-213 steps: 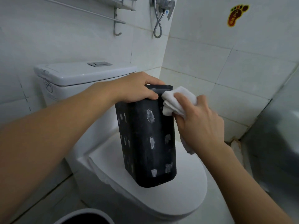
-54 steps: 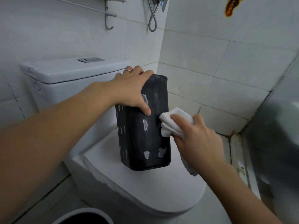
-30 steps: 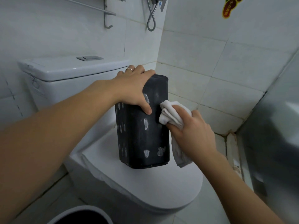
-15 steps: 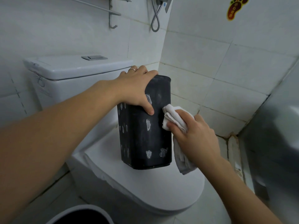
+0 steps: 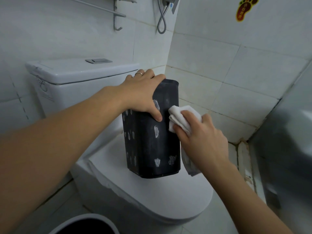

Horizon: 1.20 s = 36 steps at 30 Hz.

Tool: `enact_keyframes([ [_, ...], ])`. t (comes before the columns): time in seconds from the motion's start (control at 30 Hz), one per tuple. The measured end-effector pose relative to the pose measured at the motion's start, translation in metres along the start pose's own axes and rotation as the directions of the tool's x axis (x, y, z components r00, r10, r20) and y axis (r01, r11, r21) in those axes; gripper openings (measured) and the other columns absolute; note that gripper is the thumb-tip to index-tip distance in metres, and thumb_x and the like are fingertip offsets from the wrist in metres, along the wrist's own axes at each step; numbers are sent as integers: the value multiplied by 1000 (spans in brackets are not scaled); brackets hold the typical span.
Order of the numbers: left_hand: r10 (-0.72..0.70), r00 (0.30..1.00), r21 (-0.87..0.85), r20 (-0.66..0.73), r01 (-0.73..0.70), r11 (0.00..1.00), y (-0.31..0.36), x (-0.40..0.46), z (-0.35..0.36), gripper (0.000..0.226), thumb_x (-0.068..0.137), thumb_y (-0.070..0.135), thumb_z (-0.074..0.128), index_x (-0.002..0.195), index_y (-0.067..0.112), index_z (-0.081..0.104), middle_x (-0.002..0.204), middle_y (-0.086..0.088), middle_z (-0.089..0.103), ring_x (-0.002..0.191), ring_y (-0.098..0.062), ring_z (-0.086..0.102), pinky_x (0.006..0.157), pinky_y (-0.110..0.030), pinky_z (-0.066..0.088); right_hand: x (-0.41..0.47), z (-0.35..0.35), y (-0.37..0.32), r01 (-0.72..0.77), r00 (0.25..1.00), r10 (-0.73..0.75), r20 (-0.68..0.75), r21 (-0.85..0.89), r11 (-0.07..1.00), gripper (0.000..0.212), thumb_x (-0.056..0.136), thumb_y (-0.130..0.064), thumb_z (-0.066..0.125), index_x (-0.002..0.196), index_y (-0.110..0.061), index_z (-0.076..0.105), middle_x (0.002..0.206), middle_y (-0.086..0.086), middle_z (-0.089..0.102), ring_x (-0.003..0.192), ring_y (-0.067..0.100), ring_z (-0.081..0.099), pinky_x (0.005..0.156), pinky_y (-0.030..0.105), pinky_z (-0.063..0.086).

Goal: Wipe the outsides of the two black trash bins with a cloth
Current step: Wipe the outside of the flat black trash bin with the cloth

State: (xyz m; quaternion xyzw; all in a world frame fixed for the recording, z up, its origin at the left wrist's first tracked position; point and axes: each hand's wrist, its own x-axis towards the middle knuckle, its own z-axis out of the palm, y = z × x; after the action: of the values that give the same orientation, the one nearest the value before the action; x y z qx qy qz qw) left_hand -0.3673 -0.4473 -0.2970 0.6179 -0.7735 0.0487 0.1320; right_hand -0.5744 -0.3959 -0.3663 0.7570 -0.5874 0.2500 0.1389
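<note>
Standing upright on the closed toilet lid [image 5: 168, 196], the black bin [image 5: 150, 141] is in the middle of being wiped, and by my reading the job on it is far from finished. Its near face carries five pale smears that I can count, one partly under the thumb, and the left face shows many smaller ones; the strip near the right edge, beside the cloth [image 5: 182, 115], looks cleaner, though dull. The left hand [image 5: 141, 93] is curled over the top rim, thumb pressed on the near face, steadying the bin. The right hand [image 5: 200, 139] grips the bunched white cloth, fingers wrapped round it, and presses it against the upper right edge of the bin; a loose tail of cloth hangs down beside the bin's lower right corner.

One cloth and two hands are in view. The task names two black bins: one is on the lid, and a round container with a pale rim and dark inside [image 5: 84, 223] shows at the bottom edge on the floor. Whether that is the second bin, and whether it has been wiped, I cannot tell. Behind stand one cistern [image 5: 81, 73], a wall rail with one hook [image 5: 116, 19], one shower hose loop [image 5: 162, 22] and one foot-shaped sticker [image 5: 244, 8].
</note>
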Motion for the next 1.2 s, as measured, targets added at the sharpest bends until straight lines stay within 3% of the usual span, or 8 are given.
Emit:
enact_keyframes([
  [0.13, -5, 1000, -11, 12, 5, 1000, 1, 0, -1, 123, 49, 68, 84, 149, 32, 22, 136, 1, 33, 133, -26, 26, 106, -46, 29, -24, 4, 7, 62, 997, -61, 49, -15, 998, 27, 91, -56, 50, 112, -39, 47, 86, -2, 39, 48, 19, 45, 40, 32, 45],
  [0.3, 12, 1000, 5, -3, -12, 1000, 11, 1, 1, 121, 50, 66, 84, 149, 31, 23, 136, 0, 33, 133, -26, 26, 105, -47, 29, -8, -1, 8, 21, 999, -21, 31, -12, 1000, 32, 92, -62, 43, 115, -41, 48, 89, -2, 40, 53, 23, 46, 48, 32, 47],
  [0.5, 3, 1000, 17, 8, -3, 1000, 11, 4, 0, 122, 48, 67, 84, 148, 31, 23, 137, 0, 33, 134, -28, 25, 105, -48, 29, 20, -2, 1, -41, 999, 41, -6, 13, 999, 33, 94, -61, 42, 119, -41, 48, 92, 0, 41, 58, 22, 40, 48, 27, 26],
  [0.63, -10, 1000, -7, 23, 10, 1000, 4, 5, -1, 122, 48, 68, 84, 148, 33, 23, 136, 1, 33, 134, -27, 26, 107, -47, 29, -9, -1, 3, 19, 997, -18, 70, -14, 1000, 31, 93, -61, 41, 116, -41, 45, 90, -2, 40, 55, 22, 49, 49, 33, 47],
  [0.73, 7, 1000, -12, 17, -7, 1000, 5, 3, 1, 123, 49, 66, 85, 149, 33, 23, 136, 2, 33, 134, -26, 26, 106, -46, 29, -23, -4, 7, 29, 993, -26, 118, -21, 999, 31, 92, -62, 39, 117, -43, 42, 91, -4, 39, 57, 19, 51, 50, 34, 51],
  [0.97, 26, 1000, 11, -10, -26, 1000, 5, 0, 1, 123, 47, 67, 84, 148, 32, 24, 133, 1, 34, 132, -26, 27, 102, -46, 30, 22, -8, -3, -14, 1000, 14, 9, 14, 1000, 32, 95, -61, 37, 119, -42, 47, 93, 0, 39, 61, 24, 43, 55, 31, 36],
  [1.2, 0, 1000, -33, -3, 0, 999, -9, -2, 0, 123, 46, 68, 85, 148, 34, 24, 131, 2, 35, 131, -25, 28, 105, -44, 31, 7, -10, -10, 25, 996, -21, 82, -50, 998, 32, 96, -57, 37, 119, -38, 44, 93, 0, 38, 53, 19, 38, 50, 29, 33],
])
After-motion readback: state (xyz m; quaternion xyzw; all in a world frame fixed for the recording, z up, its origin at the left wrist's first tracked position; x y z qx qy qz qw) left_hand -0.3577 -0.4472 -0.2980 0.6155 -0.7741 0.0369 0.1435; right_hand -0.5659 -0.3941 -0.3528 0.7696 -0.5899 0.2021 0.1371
